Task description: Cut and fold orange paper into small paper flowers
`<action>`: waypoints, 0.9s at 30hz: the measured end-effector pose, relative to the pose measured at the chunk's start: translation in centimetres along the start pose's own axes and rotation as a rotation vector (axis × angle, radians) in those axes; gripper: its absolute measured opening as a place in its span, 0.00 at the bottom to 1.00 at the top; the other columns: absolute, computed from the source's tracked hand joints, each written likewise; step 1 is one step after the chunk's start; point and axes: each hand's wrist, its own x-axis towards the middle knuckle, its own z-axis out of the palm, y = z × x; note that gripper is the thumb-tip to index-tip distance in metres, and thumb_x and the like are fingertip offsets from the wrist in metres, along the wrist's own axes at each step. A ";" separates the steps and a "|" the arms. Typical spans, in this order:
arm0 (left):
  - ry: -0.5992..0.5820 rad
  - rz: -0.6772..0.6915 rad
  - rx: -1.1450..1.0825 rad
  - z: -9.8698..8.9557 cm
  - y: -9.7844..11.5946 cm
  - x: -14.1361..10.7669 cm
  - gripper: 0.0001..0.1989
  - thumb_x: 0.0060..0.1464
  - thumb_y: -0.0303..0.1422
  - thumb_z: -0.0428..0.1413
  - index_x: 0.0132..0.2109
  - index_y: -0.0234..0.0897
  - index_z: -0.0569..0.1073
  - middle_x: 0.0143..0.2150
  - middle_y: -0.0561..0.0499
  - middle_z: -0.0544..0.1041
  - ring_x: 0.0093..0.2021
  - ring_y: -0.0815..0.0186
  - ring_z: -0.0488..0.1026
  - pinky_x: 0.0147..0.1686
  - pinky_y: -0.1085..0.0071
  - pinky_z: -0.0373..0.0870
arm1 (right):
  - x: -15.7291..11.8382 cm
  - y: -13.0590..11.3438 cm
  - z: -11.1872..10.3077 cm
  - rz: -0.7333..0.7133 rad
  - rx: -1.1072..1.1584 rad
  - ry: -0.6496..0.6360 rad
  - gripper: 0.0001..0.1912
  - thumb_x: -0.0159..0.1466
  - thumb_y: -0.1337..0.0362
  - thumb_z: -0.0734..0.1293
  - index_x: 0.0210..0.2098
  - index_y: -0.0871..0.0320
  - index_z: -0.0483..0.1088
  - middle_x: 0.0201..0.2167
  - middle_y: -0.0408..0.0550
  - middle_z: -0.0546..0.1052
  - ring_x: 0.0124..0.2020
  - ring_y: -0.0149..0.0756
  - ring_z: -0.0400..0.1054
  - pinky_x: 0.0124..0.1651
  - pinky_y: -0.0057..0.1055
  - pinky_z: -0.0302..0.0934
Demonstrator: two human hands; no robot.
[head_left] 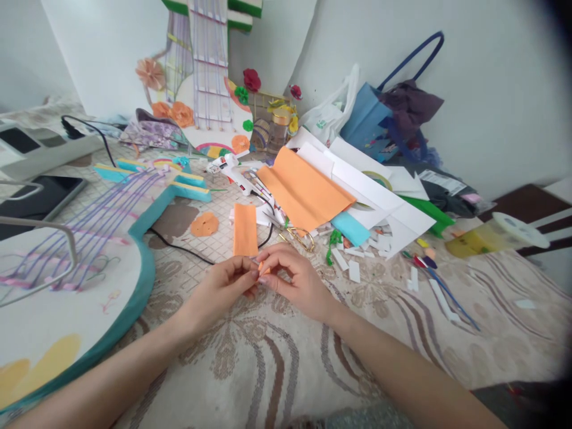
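My left hand and my right hand meet at the middle of the cloth-covered table. Their fingertips pinch a small orange paper piece between them; most of it is hidden by the fingers. Just beyond my hands lies a folded orange strip, with a round orange paper piece to its left. Gold-handled scissors rest behind my right hand. A white glue gun lies farther back, its black cord running across the table.
A guitar-shaped craft with a teal edge fills the left side. Large orange paper and white sheets lie behind, near white scraps. At right, a clear container lies on its side. Another decorated guitar shape stands at the back.
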 end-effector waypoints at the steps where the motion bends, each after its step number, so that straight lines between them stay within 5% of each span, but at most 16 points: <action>1: -0.009 -0.011 -0.018 0.0 0.0 0.0 0.10 0.53 0.38 0.53 0.32 0.35 0.69 0.29 0.54 0.68 0.28 0.69 0.65 0.29 0.73 0.64 | 0.0 0.0 0.1 0.016 0.031 0.006 0.01 0.60 0.66 0.65 0.31 0.55 0.68 0.40 0.48 0.69 0.44 0.36 0.65 0.46 0.34 0.62; 11: 0.002 -0.041 -0.125 0.1 -0.4 0.2 0.10 0.53 0.37 0.54 0.36 0.33 0.70 0.30 0.53 0.70 0.30 0.70 0.66 0.31 0.73 0.65 | 0.0 0.8 0.8 0.325 0.353 0.104 0.06 0.60 0.63 0.66 0.30 0.58 0.66 0.27 0.42 0.68 0.28 0.28 0.62 0.32 0.27 0.59; 20: -0.015 -0.078 -0.191 0.2 -0.4 0.2 0.09 0.51 0.35 0.56 0.36 0.34 0.71 0.32 0.51 0.71 0.31 0.69 0.69 0.31 0.71 0.67 | 0.0 1.1 1.0 0.330 0.376 0.141 0.06 0.58 0.63 0.67 0.30 0.58 0.65 0.28 0.42 0.69 0.29 0.30 0.64 0.33 0.28 0.61; 27: 0.001 0.054 -0.050 0.1 -0.6 0.1 0.07 0.52 0.34 0.55 0.35 0.34 0.70 0.30 0.53 0.72 0.30 0.70 0.68 0.31 0.73 0.66 | 0.0 1.1 1.3 0.329 0.387 0.166 0.06 0.58 0.64 0.67 0.29 0.58 0.65 0.26 0.41 0.69 0.28 0.29 0.64 0.31 0.27 0.59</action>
